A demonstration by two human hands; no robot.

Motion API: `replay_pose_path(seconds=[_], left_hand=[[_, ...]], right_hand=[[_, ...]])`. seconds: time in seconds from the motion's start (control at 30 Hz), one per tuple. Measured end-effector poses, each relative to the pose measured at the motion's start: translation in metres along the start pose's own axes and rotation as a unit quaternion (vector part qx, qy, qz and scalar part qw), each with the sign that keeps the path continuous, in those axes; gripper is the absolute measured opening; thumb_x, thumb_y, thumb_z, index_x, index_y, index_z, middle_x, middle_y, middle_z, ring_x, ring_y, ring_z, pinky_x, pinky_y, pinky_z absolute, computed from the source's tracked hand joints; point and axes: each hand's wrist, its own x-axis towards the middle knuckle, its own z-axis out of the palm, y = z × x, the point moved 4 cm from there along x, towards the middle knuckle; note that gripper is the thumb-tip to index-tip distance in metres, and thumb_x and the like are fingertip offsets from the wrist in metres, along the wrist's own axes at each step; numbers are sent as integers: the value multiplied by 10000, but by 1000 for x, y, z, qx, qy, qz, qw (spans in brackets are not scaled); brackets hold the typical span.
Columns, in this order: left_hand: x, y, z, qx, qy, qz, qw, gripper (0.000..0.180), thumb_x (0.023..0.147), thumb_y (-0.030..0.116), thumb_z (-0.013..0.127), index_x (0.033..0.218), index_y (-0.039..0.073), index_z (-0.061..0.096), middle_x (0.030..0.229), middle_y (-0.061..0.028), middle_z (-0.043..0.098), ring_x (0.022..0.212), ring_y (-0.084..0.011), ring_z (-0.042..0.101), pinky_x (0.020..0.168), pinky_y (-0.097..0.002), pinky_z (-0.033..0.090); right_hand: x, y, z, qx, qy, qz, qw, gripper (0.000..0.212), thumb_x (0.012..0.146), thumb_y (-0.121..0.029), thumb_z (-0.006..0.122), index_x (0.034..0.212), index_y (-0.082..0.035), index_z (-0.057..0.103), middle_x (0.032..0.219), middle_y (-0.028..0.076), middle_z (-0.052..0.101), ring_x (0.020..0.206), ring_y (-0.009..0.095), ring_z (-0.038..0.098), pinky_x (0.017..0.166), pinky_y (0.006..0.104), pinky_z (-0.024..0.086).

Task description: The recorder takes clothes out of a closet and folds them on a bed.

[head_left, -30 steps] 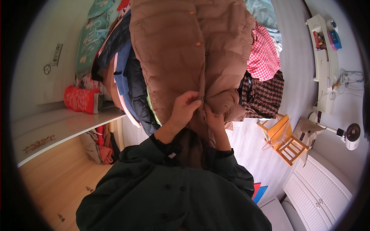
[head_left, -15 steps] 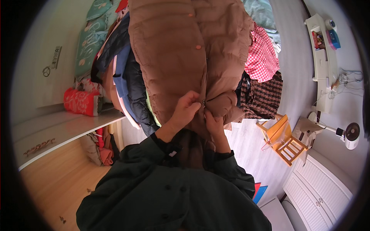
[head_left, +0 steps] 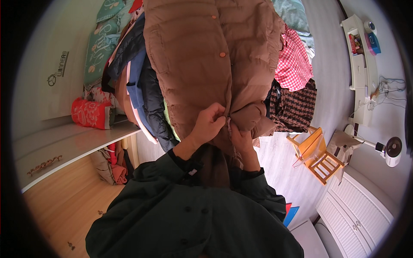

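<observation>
My left hand (head_left: 210,123) pinches the brown quilted puffer coat (head_left: 191,60) at its front zipper (head_left: 229,115), while my right hand (head_left: 243,140) grasps the coat's edge just beside it.

The person before me bends the left arm (head_left: 142,185) and right arm (head_left: 266,198) forward from the trunk (head_left: 193,223), the two converging at the midline. Left side: a dark green sleeve (head_left: 160,172) ends short of the bare wrist (head_left: 188,146); the left hand (head_left: 208,124) presents its back, thumb (head_left: 220,123) and forefinger (head_left: 216,107) drawn close at the tips in a pinch, the remaining fingers partly hidden. Right side: the wrist (head_left: 249,161) is likewise bare; the right hand (head_left: 242,139) sits slightly nearer the trunk, its thumb (head_left: 234,130) uppermost and pointing forward, its other fingers mostly concealed. The hands work near each other.
</observation>
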Motion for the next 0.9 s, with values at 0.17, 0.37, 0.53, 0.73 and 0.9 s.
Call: replay_pose_path(seconds=[0.17,0.37,0.53,0.73,0.9], left_hand=[[-1,6,-6,105,13,12,994,93,771,-9,510,864,-13,511,719,-49,583,658,-53,515,569,-211,421],[-2,12,-8,203,9,38,979,109,736,-14,518,844,-13,497,642,-87,548,566,-92,495,506,-244,400],[0,14,-2,196,10,42,980,111,737,-11,515,846,-8,495,641,-80,543,563,-102,504,510,-245,405],[5,-20,-13,-51,-4,-98,994,94,799,12,503,870,58,461,639,26,461,541,-37,435,469,-189,350],[10,-17,-8,-83,-12,-107,991,88,793,13,500,851,62,457,644,36,449,549,-39,428,482,-187,344]], right_hand=[[0,9,1,21,-43,30,998,96,896,-66,465,903,-44,559,761,-20,507,674,63,471,577,198,389],[-2,4,-1,-131,-64,-101,984,164,883,-83,476,1018,-24,549,914,89,570,866,201,546,756,297,435],[-10,17,2,-202,-76,-32,976,236,860,-105,501,1074,-12,536,1021,157,567,981,291,529,835,352,410],[-2,-8,11,-155,-44,-75,984,241,861,-106,493,1068,10,533,996,130,575,940,270,540,813,342,426],[-11,14,11,159,-33,230,960,209,855,-124,520,1022,-2,553,895,71,577,829,162,536,722,283,444]])
